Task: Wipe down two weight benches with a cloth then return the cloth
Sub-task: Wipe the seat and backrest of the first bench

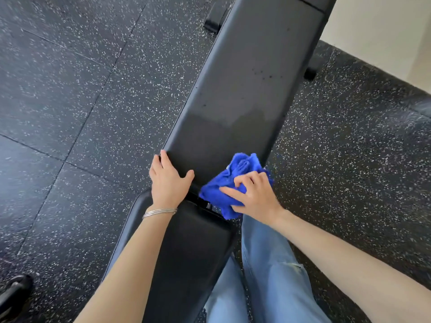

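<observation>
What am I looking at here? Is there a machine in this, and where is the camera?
No machine: these are a person's two bare hands, filmed by a wide-angle camera worn on the head, looking forward and down. That is why you see the arms and the jeans from above.

The long black padded thing is a weight bench, standing on a speckled dark floor. The right hand presses a crumpled blue cloth onto the near end of the long pad, its grip closed on the cloth. The left hand, with thin bracelets at the wrist, rests open on the bench's edge, holding nothing. A few dark specks show farther up the pad.
</observation>
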